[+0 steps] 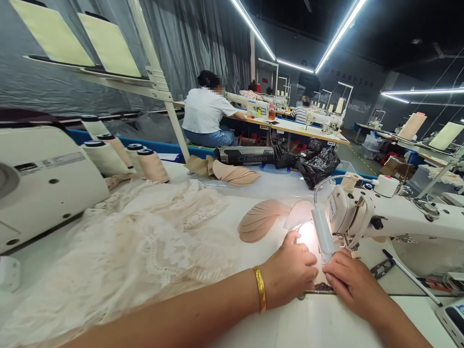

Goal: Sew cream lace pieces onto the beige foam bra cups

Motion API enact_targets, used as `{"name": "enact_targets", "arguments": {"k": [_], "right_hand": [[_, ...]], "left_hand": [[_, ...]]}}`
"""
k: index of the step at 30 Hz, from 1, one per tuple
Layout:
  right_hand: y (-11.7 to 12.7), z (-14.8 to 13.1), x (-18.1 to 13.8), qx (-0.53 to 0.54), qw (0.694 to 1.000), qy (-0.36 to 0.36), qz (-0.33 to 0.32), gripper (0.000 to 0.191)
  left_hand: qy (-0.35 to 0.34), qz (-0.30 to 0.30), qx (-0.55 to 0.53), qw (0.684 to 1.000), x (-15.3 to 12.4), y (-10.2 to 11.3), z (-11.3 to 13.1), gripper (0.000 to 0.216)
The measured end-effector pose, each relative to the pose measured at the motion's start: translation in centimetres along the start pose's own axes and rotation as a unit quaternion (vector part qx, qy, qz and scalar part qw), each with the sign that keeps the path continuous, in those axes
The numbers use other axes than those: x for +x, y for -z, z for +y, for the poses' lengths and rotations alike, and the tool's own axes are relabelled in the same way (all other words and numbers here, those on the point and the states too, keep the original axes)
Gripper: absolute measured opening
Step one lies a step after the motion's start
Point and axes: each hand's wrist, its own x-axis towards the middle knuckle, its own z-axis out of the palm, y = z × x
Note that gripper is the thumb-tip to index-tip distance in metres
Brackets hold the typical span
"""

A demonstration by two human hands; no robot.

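A pale pink fabric piece [309, 238] with a dark lacy edge lies under the head of a white sewing machine [395, 217], brightly lit by a small tube lamp [322, 231]. On its left side my left hand [290, 268] is closed, with curled fingers gripping and pressing the fabric. My right hand [350, 280] pinches the fabric's right edge close to the needle area, fingers together. The needle itself is hidden behind the lamp. Just beyond my left hand rests a pleated pink leaf-shaped piece [263, 221].
Cream lace fabric [145, 246] is heaped on the left, beside thread cones [152, 166] and another machine [43, 179]. Thread snips [382, 268] lie right of my right hand. Tan pleated pieces [235, 173] and black plastic bags [319, 164] are behind. A person [208, 113] sits farther off.
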Motion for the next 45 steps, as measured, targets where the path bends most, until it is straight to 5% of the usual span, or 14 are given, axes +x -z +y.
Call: {"name": "enact_targets", "arguments": {"k": [16, 19, 23, 31, 36, 45], "right_hand": [[-1.7, 1.2, 0.8, -0.071, 0.992, -0.070, 0.072, 0.022], [-1.8, 1.2, 0.7, -0.093, 0.990, -0.069, 0.079, 0.023], [-1.9, 1.2, 0.7, -0.111, 0.989, -0.066, 0.078, 0.023], [-1.5, 0.9, 0.8, -0.116, 0.988, -0.065, 0.081, 0.020], [-1.2, 0.6, 0.9, -0.110, 0.989, -0.070, 0.069, 0.018], [-1.2, 0.7, 0.9, -0.086, 0.991, -0.077, 0.067, 0.020]], "left_hand": [[0.046, -0.002, 0.006, 0.999, 1.7, 0.5, -1.9, 0.011], [0.124, 0.038, 0.039, 0.991, 2.0, 1.3, -2.8, 0.016], [0.252, 0.045, 0.048, 0.966, 2.0, 2.2, -4.6, 0.054], [0.207, -0.027, 0.041, 0.977, 0.9, 2.4, -4.2, 0.030], [0.106, -0.060, 0.003, 0.993, 0.2, 2.3, -2.1, 0.009], [0.029, 0.003, 0.001, 1.000, 1.5, -0.7, -1.1, 0.022]]}}
